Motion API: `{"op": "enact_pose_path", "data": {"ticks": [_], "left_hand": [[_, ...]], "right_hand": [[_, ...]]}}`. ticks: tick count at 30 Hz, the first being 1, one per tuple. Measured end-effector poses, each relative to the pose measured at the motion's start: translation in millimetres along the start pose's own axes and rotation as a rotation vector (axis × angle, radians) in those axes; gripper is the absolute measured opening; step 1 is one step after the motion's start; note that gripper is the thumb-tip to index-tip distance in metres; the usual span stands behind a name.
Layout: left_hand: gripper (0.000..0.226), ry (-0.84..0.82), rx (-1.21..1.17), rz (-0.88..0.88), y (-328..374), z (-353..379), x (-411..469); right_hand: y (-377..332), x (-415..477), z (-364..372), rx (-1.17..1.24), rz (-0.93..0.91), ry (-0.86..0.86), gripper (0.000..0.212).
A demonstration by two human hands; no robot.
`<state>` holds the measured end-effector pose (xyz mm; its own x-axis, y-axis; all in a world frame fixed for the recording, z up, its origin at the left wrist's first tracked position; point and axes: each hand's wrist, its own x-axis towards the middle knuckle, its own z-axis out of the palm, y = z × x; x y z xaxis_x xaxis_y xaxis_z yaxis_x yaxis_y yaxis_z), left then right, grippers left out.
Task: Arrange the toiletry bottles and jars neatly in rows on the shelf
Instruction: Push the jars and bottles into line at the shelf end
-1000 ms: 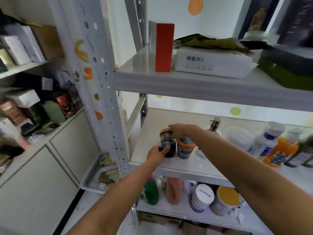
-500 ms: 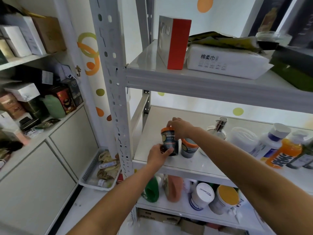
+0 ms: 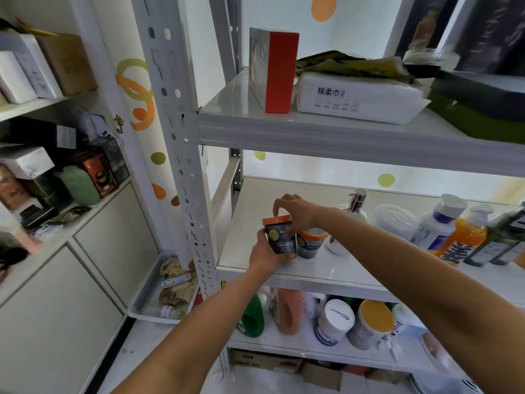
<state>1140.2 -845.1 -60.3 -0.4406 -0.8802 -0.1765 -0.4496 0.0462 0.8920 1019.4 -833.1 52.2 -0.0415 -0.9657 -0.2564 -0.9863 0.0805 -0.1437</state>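
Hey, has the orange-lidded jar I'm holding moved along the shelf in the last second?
No. The orange-lidded jar is still right beside the second jar, near the front edge of the shelf.

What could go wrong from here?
1. The orange-lidded jar, gripped by the left hand, right hand pinching its lid, is near the front edge of the shelf; a slip could drop it.
2. The right wrist lies over the neighbouring jar, beside the pump bottle; withdrawing might knock either.

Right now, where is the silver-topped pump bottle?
In the head view, the pump bottle stands on the middle shelf, behind the right forearm, between the orange-lidded jar nearest it on its left and the clear tub on its right.
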Motion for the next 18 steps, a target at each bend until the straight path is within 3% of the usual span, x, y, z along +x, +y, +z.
{"op": "enact_pose_path", "data": {"ticks": [6, 11, 18], "left_hand": [[0.078, 0.163, 0.121, 0.03, 2, 4, 8], [0.079, 0.188, 0.14, 0.047, -1, 4, 13], [0.078, 0.202, 0.125, 0.09, -12, 7, 14]], "right_hand": [[10, -14, -3, -0.103, 0.17, -0.01, 0.099], [13, -23, -2, -0.234, 0.303, -0.065, 0.08], [13, -28, -5, -0.234, 0.368, -0.062, 0.074]]}}
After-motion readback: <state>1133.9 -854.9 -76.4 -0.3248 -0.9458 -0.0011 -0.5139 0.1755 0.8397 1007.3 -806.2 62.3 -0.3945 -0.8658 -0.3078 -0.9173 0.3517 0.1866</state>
